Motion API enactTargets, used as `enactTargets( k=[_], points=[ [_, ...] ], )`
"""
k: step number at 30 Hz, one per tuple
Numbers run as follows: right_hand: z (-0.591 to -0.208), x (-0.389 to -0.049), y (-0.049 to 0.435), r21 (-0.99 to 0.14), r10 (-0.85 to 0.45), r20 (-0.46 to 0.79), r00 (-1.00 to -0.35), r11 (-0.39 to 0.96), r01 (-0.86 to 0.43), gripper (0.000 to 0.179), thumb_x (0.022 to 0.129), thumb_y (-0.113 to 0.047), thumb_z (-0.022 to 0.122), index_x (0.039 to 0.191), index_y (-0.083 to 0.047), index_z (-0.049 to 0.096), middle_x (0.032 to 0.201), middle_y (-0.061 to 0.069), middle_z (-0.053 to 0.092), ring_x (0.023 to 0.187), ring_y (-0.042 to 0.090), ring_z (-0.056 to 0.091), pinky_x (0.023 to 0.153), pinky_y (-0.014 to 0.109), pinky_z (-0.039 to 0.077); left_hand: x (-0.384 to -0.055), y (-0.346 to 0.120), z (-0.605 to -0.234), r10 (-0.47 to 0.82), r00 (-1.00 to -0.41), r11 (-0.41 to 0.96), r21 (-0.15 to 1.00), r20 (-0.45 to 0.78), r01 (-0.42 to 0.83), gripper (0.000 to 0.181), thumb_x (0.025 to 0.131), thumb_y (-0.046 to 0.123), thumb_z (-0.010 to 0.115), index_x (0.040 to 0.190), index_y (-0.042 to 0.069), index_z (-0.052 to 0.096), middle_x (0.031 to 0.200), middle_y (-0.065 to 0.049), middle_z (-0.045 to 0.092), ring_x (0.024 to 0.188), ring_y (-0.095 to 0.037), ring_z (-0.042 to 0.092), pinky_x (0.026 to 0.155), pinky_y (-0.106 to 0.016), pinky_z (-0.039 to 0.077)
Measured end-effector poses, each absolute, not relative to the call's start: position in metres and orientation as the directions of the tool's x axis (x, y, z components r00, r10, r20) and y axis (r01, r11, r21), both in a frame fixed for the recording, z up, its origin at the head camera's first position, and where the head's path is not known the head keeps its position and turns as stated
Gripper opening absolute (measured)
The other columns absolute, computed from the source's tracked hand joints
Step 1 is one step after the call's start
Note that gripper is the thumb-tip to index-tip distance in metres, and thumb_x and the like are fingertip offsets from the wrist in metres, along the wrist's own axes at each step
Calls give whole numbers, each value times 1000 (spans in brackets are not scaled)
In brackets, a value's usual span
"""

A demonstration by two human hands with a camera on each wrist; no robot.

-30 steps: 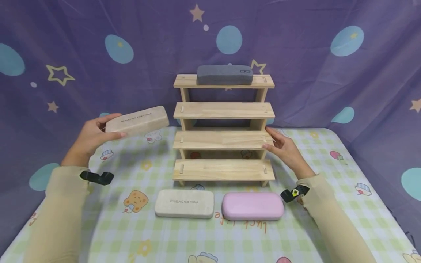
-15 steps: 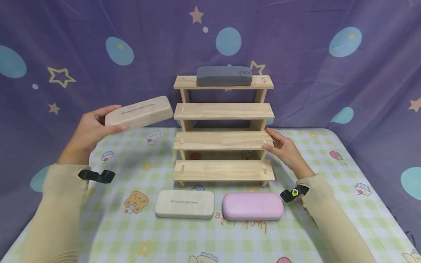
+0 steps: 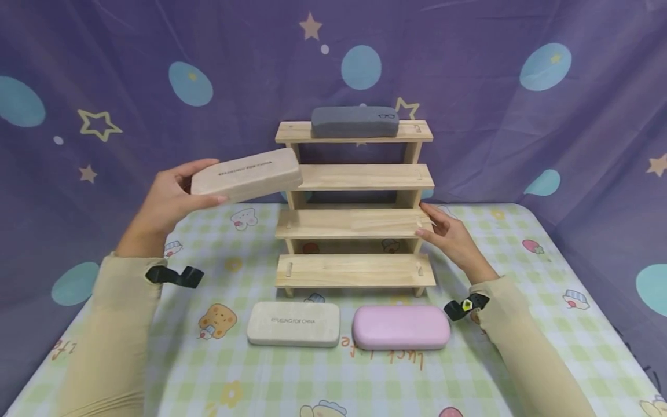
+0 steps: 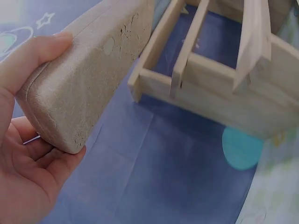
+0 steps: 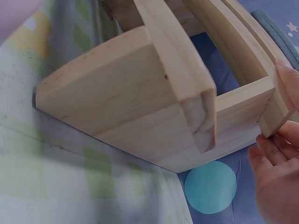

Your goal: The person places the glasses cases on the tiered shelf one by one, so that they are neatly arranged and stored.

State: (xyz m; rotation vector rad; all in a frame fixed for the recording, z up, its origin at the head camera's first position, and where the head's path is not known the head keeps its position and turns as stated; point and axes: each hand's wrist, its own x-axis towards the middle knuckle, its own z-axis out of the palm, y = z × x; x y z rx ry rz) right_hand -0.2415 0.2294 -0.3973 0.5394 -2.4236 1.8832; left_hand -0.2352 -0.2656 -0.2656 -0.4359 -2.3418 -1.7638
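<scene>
A beige eyeglass case [image 3: 245, 174] is held in the air, to the left of a four-tier wooden rack [image 3: 354, 272], its right end tipped up and overlapping the left end of the second tier from the top [image 3: 365, 176] in the head view; whether the two touch cannot be told. The left hand [image 3: 167, 200] grips the case by its left end, thumb on the near side and fingers across the far side, a hold that probably serves to keep the rest of its length free of the hand. The lettered face is turned upward. On the rack's other side, the right hand [image 3: 453, 240] pinches the end of the third tier from the top [image 3: 354, 223], thumb above and fingers beneath, likely to steady a light frame. A grey eyeglass case [image 3: 354, 123] lies lengthwise along the top tier [image 3: 289, 133], which suits the narrow board. In front of the rack, a pale lettered case [image 3: 293, 333] and a pink case [image 3: 401, 327] lie flat side by side on the checked surface [image 3: 292, 376], a gap between them that would presumably let each be grasped separately. A purple patterned curtain [image 3: 234, 35] hangs behind everything.
</scene>
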Motion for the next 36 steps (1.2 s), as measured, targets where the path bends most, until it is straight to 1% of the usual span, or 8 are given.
enactTargets(
  k=[4,9,13,17,22,26,32,36],
  points=[
    [-397,-241,229,-935,-253,225,-941,216,-282,68,90,-11,65,146,1,29,153,20,20,140,29,21,106,19,28,-237,-254,-265,154,-937,235,910,313,343,56,73,-8,75,124,7,61,104,3,63,87,-12,58,66,-18,49],
    [-397,-242,228,-931,-248,228,-942,227,-285,68,89,-13,65,146,1,30,153,20,21,140,28,22,105,18,27,-242,-240,-265,169,-936,259,902,310,346,60,72,-5,76,128,3,58,105,2,62,89,-13,58,68,-19,49],
    [-398,-243,229,-928,-250,233,-940,232,-291,69,89,-14,66,146,0,30,153,19,22,140,29,22,105,18,28,-249,-229,-264,190,-931,274,893,312,356,61,72,-3,77,129,3,57,106,2,62,88,-13,59,68,-20,50],
    [-398,-243,229,-929,-255,233,-938,227,-292,69,89,-14,66,146,-1,29,154,17,21,140,29,22,104,16,28,-255,-218,-264,223,-925,279,889,306,362,61,73,-1,78,130,4,56,109,-1,62,89,-14,59,68,-22,50],
    [-398,-242,230,-931,-258,226,-939,228,-287,70,90,-15,66,147,-1,28,154,17,21,141,29,21,103,14,28,-265,-203,-265,250,-927,280,895,281,347,65,73,0,78,133,2,52,113,-6,60,91,-16,58,70,-23,50],
    [-397,-241,230,-931,-256,221,-941,232,-282,69,90,-14,65,147,-1,28,154,17,21,141,29,21,105,17,27,-273,-190,-265,254,-932,286,900,260,329,67,72,0,77,134,2,52,112,-10,59,90,-16,57,70,-22,50],
    [-397,-242,230,-929,-249,213,-945,247,-274,68,90,-14,65,147,-2,29,154,16,22,141,27,21,108,24,26,-284,-172,-267,292,-915,257,898,280,357,67,70,-2,77,133,1,53,104,-8,61,85,-14,58,68,-22,49],
    [-397,-242,231,-929,-252,214,-944,248,-276,68,90,-14,65,147,-3,30,154,16,22,141,26,20,109,24,24,-290,-162,-268,324,-901,244,895,287,373,66,69,-2,79,131,3,55,104,-10,61,85,-15,58,70,-23,49]
  ],
)
